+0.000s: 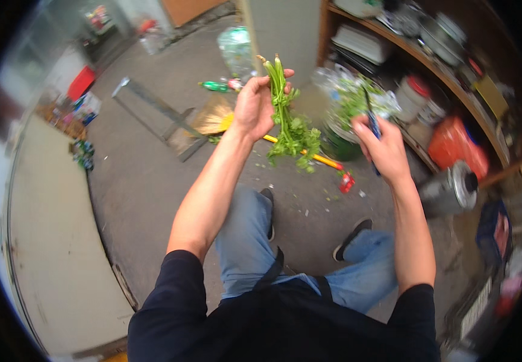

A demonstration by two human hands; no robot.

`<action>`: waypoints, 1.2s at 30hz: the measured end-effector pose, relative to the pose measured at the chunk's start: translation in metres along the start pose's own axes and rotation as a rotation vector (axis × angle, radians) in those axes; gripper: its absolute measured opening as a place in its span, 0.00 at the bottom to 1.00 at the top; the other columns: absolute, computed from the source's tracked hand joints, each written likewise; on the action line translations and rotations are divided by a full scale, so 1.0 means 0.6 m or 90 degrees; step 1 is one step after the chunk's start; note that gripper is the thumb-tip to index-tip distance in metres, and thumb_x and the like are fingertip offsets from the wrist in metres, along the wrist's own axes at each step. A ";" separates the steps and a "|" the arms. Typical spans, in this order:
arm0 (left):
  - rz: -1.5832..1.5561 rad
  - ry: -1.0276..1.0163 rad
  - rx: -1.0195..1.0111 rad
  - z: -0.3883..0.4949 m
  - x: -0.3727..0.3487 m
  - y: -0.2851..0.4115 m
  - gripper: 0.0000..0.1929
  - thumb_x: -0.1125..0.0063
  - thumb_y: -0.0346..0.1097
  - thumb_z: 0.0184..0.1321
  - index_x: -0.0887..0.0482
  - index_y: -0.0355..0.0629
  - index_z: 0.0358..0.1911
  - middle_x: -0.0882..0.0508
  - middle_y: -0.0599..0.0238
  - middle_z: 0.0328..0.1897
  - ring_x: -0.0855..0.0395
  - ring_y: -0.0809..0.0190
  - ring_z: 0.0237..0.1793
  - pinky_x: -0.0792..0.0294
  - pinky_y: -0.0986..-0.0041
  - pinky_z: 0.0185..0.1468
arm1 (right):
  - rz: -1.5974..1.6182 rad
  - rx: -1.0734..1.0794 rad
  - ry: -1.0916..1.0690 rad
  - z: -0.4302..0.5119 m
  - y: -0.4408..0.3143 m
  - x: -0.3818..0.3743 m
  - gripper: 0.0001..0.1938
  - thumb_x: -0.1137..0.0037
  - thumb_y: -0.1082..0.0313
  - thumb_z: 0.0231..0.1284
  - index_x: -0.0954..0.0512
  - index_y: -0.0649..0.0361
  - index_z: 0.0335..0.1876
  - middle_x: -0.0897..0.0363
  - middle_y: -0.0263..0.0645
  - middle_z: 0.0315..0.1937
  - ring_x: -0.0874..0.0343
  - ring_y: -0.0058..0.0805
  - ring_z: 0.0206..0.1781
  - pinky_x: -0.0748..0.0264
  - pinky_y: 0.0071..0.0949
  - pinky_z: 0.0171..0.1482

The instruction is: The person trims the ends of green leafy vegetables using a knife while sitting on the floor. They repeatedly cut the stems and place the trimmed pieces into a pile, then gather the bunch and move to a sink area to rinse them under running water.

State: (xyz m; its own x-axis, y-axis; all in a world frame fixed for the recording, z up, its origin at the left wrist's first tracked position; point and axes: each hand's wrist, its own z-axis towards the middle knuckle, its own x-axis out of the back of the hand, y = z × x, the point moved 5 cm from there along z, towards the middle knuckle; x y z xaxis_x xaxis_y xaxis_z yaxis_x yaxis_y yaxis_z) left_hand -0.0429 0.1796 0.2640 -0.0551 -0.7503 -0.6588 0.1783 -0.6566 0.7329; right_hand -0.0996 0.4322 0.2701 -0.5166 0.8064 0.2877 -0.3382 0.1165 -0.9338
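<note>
A small bunch of leafy green celery or similar herb lies in my left hand, root ends up and leaves hanging down. Its stems rest between the thumb and the fingers. My right hand grips a dark blue knife, its narrow dark blade pointing up and away from me. Just beyond that hand stands a green bin, topped with clear plastic and more leafy greens. The knife and the bunch are apart.
A broom with yellow handle lies on the floor near a long-handled metal dustpan. Beyond are a green plastic bottle and a stuffed clear bag. At right, wooden shelves hold pots; a metal canister stands below. Leaf scraps litter the floor.
</note>
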 end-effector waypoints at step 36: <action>0.815 -0.272 0.380 -0.015 0.108 -0.378 0.15 0.50 0.42 0.67 0.16 0.37 0.41 0.15 0.55 0.50 0.20 0.56 0.56 0.32 0.66 0.62 | 0.633 0.124 0.216 0.040 0.136 0.242 0.13 0.45 0.70 0.64 0.23 0.72 0.49 0.20 0.41 0.37 0.24 0.22 0.33 0.33 0.16 0.23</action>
State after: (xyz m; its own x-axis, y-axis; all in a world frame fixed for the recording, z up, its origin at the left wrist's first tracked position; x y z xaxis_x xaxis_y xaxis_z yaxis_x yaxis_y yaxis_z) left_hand -0.0779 0.2806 0.0534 -0.4731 -0.7269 0.4978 -0.0881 0.6012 0.7942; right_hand -0.2213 0.5449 0.2407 -0.3933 0.6108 -0.6871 -0.0204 -0.7530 -0.6577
